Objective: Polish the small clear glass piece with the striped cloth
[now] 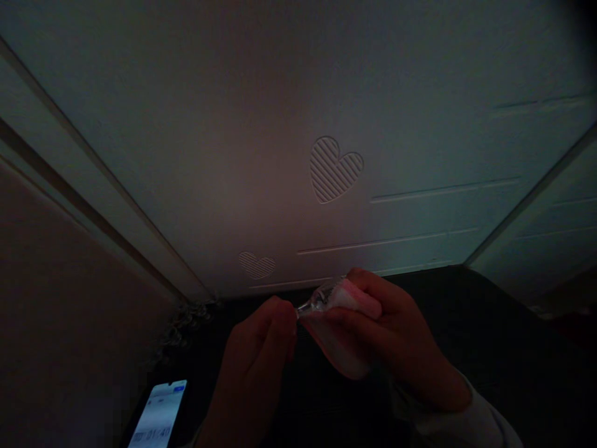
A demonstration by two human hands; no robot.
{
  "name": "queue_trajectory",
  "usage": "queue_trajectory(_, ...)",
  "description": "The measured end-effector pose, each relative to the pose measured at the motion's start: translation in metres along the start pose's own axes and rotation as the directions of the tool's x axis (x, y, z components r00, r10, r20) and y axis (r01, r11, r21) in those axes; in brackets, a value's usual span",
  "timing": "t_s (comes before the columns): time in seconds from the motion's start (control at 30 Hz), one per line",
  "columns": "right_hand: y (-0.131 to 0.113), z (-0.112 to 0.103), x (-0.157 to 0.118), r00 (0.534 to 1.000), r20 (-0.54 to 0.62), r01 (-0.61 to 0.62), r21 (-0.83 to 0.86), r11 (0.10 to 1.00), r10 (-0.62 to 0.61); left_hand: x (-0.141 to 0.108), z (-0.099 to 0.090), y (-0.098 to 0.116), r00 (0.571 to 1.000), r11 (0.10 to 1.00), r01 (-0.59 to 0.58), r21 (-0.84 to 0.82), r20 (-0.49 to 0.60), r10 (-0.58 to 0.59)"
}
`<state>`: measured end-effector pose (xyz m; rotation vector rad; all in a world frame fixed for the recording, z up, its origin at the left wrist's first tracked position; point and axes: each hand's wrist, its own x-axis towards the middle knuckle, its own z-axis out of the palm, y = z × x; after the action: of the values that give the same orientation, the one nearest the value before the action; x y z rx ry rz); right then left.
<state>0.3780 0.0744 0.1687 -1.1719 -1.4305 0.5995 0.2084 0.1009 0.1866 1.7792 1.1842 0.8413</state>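
Note:
In the dim light, my left hand (261,354) is closed round the handle of a shiny metal fork (305,307), whose head points up to the right. My right hand (392,330) pinches a pink and white cloth (357,298) against the fork's head. A loose flap of the cloth hangs below my right fingers. Cloth and fingers partly cover the head, and its tines show only faintly. Both hands are close together, above a dark surface.
A lit phone (158,414) lies at the lower left. Behind the hands stands a pale panel (261,155) with carved hearts and grooves. A dark ribbed surface (476,348) lies below, and a fringed edge (186,317) runs along its left.

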Motion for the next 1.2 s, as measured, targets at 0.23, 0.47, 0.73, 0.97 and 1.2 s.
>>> queue_trajectory(0.23, 0.0001, -0.0031, 0.0000, 0.998, 0.043, 0.044, 0.035, 0.998, -0.045, -0.0010, -0.0006, -0.0013, 1.000, 1.000, -0.017, 0.021, -0.005, 0.017)
queue_trajectory(0.47, 0.0008, -0.0056, 0.0001, 0.994, 0.080, 0.072, 0.045, 0.996, -0.075, -0.0023, -0.0008, -0.0012, 1.000, 0.999, -0.004, 0.036, -0.002, 0.004)
queue_trajectory(0.73, -0.0013, -0.0026, 0.0012, 0.998, 0.039, 0.045, -0.011, 0.999, -0.045, -0.0010, -0.0011, -0.0023, 1.000, 1.000, 0.014, 0.006, -0.005, -0.014)
queue_trajectory(0.97, -0.0017, 0.0006, 0.0006, 1.000, 0.007, -0.022, -0.020, 1.000, 0.022, -0.0031, 0.0013, -0.0002, 0.999, 0.998, 0.052, -0.026, -0.011, -0.052)
queue_trajectory(1.2, -0.0023, -0.0030, 0.0016, 0.998, 0.055, 0.017, 0.013, 1.000, -0.017, -0.0003, 0.0000, -0.0019, 0.999, 0.999, 0.047, -0.025, 0.010, -0.047)
